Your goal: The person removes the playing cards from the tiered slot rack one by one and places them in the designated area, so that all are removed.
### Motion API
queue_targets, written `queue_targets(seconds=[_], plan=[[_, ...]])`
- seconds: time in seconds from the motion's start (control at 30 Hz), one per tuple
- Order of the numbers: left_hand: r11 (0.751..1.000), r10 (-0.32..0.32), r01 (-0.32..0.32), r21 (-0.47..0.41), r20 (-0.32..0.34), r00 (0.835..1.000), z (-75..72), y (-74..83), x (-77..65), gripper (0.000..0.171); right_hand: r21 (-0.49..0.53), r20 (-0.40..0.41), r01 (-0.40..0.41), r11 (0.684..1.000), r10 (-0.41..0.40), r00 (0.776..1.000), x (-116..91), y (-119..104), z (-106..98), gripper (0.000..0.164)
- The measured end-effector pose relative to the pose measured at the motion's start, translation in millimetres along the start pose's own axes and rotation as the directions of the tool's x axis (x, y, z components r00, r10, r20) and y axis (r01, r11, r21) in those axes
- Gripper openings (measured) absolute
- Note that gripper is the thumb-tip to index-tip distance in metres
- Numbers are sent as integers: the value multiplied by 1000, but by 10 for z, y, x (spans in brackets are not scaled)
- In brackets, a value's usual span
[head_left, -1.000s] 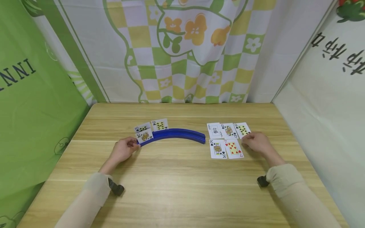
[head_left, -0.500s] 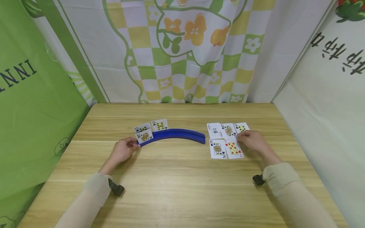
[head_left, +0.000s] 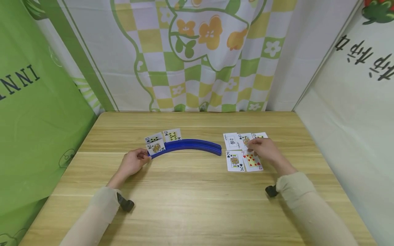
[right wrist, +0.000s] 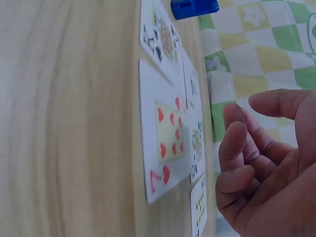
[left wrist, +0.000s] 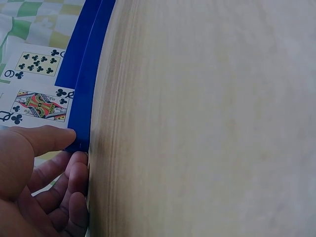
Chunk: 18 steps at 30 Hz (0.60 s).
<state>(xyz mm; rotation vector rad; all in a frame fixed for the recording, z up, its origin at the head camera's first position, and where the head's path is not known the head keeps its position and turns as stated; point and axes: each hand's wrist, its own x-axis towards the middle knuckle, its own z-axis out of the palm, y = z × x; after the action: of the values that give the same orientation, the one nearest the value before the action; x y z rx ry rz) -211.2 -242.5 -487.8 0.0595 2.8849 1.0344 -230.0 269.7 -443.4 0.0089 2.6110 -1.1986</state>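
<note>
A curved blue card holder [head_left: 194,144] lies across the table. My left hand [head_left: 134,162] pinches its left end, thumb [left wrist: 61,137] against the rail and fingers below. A queen of clubs [head_left: 156,147] stands at that end, with a ten [head_left: 153,138] partly hidden behind it and a clubs number card [head_left: 172,135] to its right. Over a loose group of cards on the right hovers my right hand [head_left: 264,149], thumb apart from loosely bent fingers, holding nothing. Under it lie a queen [head_left: 244,139] and a seven of hearts [head_left: 253,162], both partly covered.
A joker [head_left: 231,140] and a king of spades [head_left: 235,161] lie in the group's left part. A black-pip card [head_left: 260,135] peeks out behind my right hand. Patterned cloth [head_left: 203,68] hangs at the table's back edge, with fabric walls on both sides.
My right hand has moved left, from the rightmost card to over the queen and the seven of hearts. The left hand and the card holder have stayed put.
</note>
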Motion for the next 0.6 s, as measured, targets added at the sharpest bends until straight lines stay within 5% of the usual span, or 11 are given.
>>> queue_targets(seconds=[0.6], plan=[[1000,-2,2,-5,7,1000,7,-21,19,33,42,-7,20,999,-20,1000,97,-319,165,36]])
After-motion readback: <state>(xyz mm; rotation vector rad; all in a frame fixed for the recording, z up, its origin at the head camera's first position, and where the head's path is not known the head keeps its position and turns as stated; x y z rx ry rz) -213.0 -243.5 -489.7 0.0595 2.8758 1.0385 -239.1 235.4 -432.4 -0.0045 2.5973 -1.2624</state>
